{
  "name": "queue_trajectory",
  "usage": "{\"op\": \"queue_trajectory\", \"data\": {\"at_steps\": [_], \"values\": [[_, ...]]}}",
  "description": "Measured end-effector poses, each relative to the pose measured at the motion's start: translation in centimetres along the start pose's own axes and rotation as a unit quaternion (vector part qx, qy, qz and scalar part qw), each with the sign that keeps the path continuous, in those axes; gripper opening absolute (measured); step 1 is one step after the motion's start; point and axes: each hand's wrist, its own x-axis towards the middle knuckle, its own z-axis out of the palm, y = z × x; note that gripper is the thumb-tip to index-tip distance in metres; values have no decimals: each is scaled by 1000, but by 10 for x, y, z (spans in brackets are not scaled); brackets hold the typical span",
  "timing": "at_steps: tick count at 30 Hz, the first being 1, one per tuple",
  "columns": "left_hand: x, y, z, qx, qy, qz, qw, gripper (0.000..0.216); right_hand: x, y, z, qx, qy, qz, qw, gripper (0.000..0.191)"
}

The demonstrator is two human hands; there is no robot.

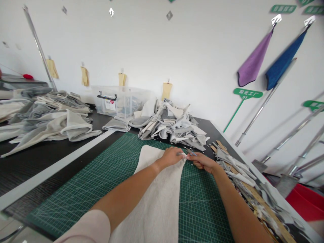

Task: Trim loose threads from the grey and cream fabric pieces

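A long off-white piece of fabric lies lengthwise over the green cutting mat. My left hand is closed on the fabric's far right corner, which it lifts slightly. Close beside it, my right hand is closed around small blue-handled scissors, their tip partly hidden. The fingertips of both hands nearly meet at the corner. Tiny white scraps lie on the mat around the right hand.
A heap of grey and white fabric pieces sits beyond the mat. Behind it stands a clear plastic box. More cloth is piled at left. Offcuts and a wooden strip line the right table edge; a red bin is below.
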Motion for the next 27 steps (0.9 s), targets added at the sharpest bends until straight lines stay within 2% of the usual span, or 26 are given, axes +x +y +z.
{"op": "queue_trajectory", "data": {"at_steps": [6,17,27], "values": [[3,-3,2,-48,-22,0,999,35,-3,-3,3,-3,0,-8,1000,48],[8,-18,10,-99,-16,-12,995,42,-1,2,1,-1,12,-14,1000,50],[4,-14,6,-113,-17,-17,993,41,-2,0,3,2,10,-14,1000,44]]}}
